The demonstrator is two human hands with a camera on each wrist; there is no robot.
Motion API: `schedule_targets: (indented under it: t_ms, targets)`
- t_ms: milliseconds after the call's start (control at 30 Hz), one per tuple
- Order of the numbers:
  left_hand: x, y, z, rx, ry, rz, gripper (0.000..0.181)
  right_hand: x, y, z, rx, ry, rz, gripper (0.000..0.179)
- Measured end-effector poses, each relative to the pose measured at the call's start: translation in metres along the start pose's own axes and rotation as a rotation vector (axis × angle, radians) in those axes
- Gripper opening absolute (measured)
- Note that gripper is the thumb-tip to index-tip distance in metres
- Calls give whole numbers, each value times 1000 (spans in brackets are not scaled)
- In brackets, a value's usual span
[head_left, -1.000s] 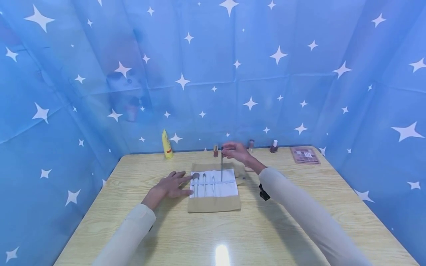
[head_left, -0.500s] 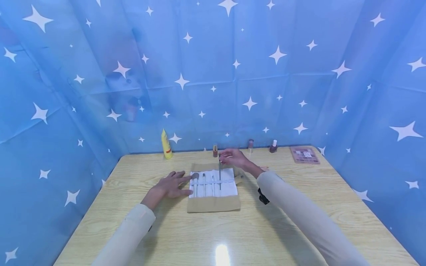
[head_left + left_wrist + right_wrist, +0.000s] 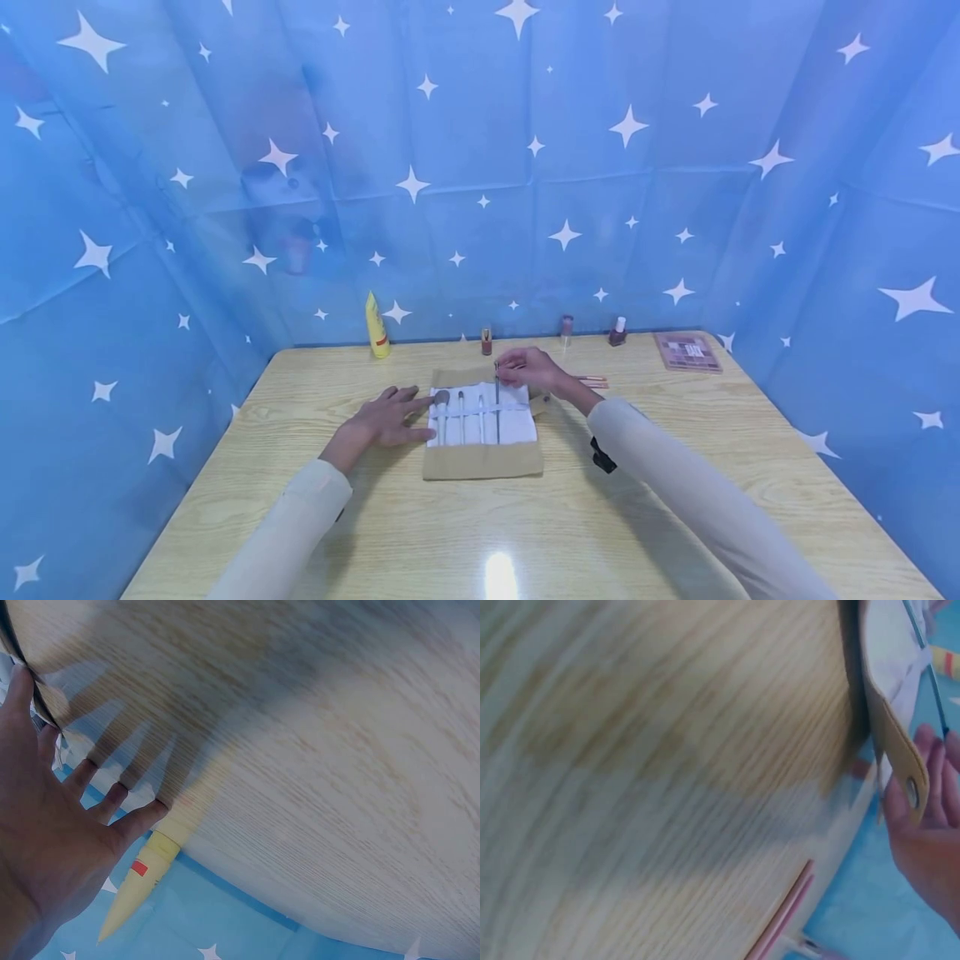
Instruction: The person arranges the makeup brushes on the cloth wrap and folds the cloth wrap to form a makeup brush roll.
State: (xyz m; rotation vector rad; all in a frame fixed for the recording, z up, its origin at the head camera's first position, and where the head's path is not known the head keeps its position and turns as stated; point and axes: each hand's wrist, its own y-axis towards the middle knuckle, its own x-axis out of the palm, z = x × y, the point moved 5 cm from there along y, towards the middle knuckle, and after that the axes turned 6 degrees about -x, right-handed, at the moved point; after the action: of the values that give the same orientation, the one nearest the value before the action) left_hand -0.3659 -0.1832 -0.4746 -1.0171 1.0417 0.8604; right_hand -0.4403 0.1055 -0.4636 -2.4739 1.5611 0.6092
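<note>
A tan makeup brush roll (image 3: 483, 462) lies unfolded, its white lining crossed by a band. Several brushes stand in it, among them a large-headed makeup brush (image 3: 442, 417) at the left. My right hand (image 3: 528, 369) pinches a thin dark makeup brush (image 3: 498, 412) near its far end; the shaft passes over the lining at the band, its lower tip by the front pocket. In the right wrist view, the roll's snap flap (image 3: 904, 757) hangs in front of the right hand. My left hand (image 3: 386, 417) is spread, fingertips at the roll's left edge.
Along the table's back edge stand a yellow tube (image 3: 377, 329), a small brown bottle (image 3: 487, 342), a clear tube with a mauve cap (image 3: 567, 328) and a dark nail polish bottle (image 3: 617, 333). An eyeshadow palette (image 3: 687, 351) lies back right. Thin pinkish sticks (image 3: 595, 382) lie beyond the right forearm.
My right hand has come down and toward me, and the thin brush has slid along with it, its tip moving from the band to the front pocket. The left hand has stayed put.
</note>
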Motion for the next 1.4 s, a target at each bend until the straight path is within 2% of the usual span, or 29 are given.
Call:
schedule_targets:
  t_ms: [400,800,1033,1200,1400]
  targets:
    - [2,0,0,-10,5,-5,78,5,-8,6,-19,-88,-49,27]
    - [2,0,-1,-7,9,4,78,12,-15,5,9,-195,-196,27]
    - [3,1,-1,3,21,3,80,12,-19,7,20,-223,-223,27]
    - [5,1,-1,-8,-3,4,78,10,-20,4,12,-252,-247,26]
    - [5,0,-1,-6,-4,7,77,5,-24,-1,-41,-314,-279,29]
